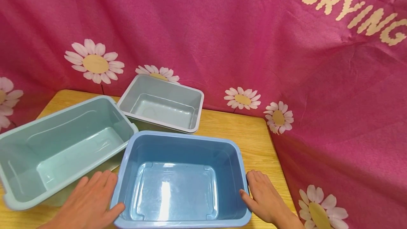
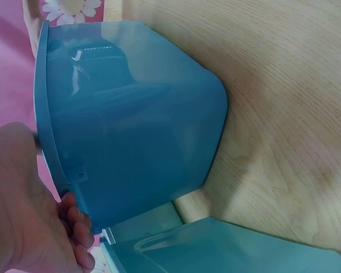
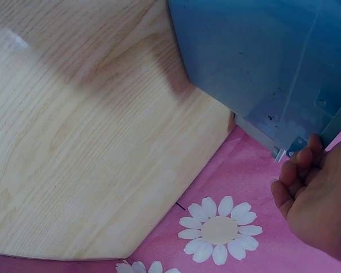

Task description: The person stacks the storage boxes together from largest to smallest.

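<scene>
Pink daisy-printed cloth [image 1: 206, 27], behind wood-grain counter [image 1: 257, 133]. Head view: one blue rectangular plastic bin [image 1: 178, 190], on the counter between left hand [image 1: 92, 199] and right hand [image 1: 264, 197]; long axis running hand to hand, neither clearly nearer. Left wrist view: fingers [image 2: 80, 232] curled under one short rim, gripping. Right wrist view: same grip, opposite rim.
</scene>
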`<control>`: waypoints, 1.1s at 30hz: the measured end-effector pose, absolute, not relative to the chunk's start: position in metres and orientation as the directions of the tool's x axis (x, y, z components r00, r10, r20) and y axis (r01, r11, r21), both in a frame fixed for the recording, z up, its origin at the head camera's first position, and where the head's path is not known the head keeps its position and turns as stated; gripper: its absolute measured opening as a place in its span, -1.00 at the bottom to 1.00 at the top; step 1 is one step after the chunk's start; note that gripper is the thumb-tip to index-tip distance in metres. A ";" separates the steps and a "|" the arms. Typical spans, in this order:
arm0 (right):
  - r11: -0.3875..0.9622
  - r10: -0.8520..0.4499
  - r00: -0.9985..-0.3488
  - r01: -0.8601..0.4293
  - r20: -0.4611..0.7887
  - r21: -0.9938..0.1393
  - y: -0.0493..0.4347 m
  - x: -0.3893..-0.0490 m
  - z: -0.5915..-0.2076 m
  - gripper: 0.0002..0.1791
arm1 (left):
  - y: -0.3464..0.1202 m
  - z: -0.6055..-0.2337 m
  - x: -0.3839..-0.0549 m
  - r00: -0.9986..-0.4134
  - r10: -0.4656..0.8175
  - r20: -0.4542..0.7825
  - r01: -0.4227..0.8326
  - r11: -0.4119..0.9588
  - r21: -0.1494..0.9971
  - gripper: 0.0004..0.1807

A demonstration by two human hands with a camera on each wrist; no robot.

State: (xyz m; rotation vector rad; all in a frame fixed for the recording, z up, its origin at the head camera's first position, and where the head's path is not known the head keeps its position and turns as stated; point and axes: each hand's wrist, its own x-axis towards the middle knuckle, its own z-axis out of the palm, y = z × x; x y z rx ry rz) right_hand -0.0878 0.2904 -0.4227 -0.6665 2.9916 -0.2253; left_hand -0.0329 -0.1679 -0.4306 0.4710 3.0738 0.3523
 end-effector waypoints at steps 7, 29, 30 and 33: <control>0.892 -0.432 -0.902 -0.422 -0.029 -0.161 0.290 -0.088 -0.422 -0.76 | -0.167 -0.431 -0.035 -0.956 0.291 -0.041 0.275 0.936 0.221 -0.50; 0.910 -0.395 -0.905 -0.362 -0.159 -0.202 0.284 -0.092 -0.409 -0.70 | -0.173 -0.428 -0.036 -0.936 0.344 0.079 0.353 0.918 0.180 -0.46; 0.914 -0.387 -0.901 -0.348 -0.194 -0.209 0.283 -0.093 -0.405 -0.67 | -0.174 -0.426 -0.037 -0.931 0.353 0.097 0.364 0.916 0.168 -0.46; 0.924 -0.368 -0.885 -0.312 -0.285 -0.223 0.280 -0.096 -0.395 -0.57 | -0.175 -0.420 -0.042 -0.919 0.376 0.122 0.391 0.910 0.137 -0.45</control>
